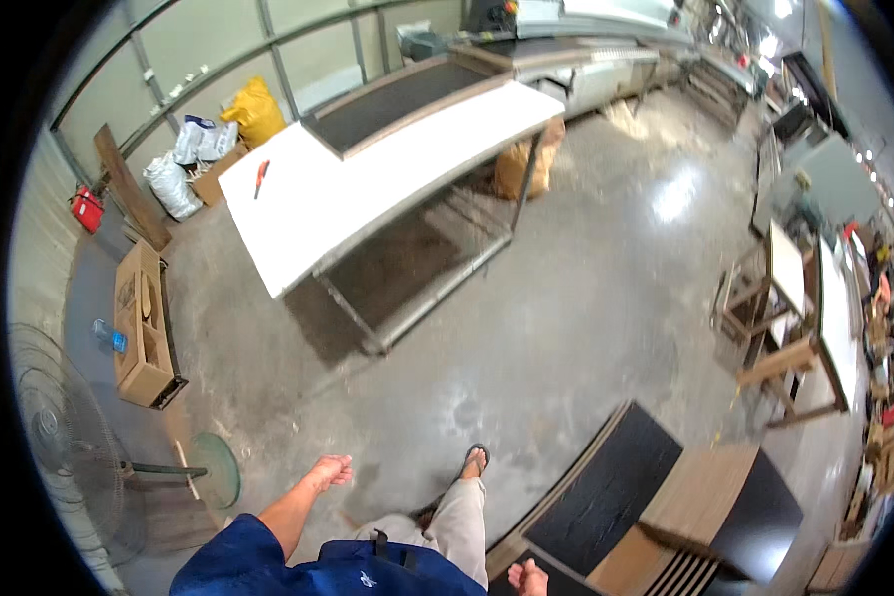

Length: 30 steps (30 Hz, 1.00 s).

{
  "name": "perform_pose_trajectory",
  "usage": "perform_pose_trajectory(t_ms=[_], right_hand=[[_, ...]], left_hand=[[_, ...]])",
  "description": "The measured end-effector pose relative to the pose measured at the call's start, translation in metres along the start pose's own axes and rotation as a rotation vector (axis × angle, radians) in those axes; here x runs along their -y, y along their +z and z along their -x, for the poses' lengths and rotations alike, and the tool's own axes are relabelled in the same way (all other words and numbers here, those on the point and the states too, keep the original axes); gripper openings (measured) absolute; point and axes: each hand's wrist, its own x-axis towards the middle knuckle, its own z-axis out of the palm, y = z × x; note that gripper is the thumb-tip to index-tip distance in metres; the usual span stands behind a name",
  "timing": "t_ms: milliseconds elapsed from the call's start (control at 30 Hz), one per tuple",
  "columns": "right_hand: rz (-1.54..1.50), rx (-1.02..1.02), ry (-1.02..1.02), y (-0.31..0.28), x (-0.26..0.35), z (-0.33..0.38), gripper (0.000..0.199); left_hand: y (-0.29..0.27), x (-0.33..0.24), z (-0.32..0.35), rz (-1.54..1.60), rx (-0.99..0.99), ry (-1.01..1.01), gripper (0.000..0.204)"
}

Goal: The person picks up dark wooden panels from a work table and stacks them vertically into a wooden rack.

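Standing on a smooth grey floor (566,328), a person in a dark blue shirt (387,576) is pointing one sandalled foot (475,463) forward. The left hand (332,471) is hanging above the floor, its grip together, the fingers curling loosely. A fan (46,422) with a wire cage is standing farther left. The right hand (528,578) is showing at the lower edge, beside some black and tan boards (606,484) that are lying at the person's right; whether its grip is apart or together, or touching them, I cannot tell. Ahead, a white-topped counter (377,199) is carrying an orange-red tool (261,179) near its left end and a framed dark panel (407,104) along its far side. Beyond that left end, a yellow sack (255,111) and white bags (174,189) are resting near the wall (199,55). A low wooden box (141,377) is sitting at the left, a clear blue bottle (109,336) next to it.
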Motion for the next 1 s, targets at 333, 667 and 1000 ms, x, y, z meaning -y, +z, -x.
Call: perform_pose_trajectory(t_ms=[333,667,1000], right_hand=[[0.147,0.139,0.044,0.053,0.182,-0.182,0.044],[0.377,0.148,-0.369,0.346,0.513,-0.271,0.024],[0.679,0.268,-0.537,0.565,0.658,-0.218,0.045]], left_hand=[[0.019,-0.320,0.000,0.118,-0.030,0.535,0.022],[0.012,-0.667,-0.044,0.131,-0.042,0.998,0.031],[0.003,-1.028,-0.195,0.654,-0.065,0.804,0.046]])
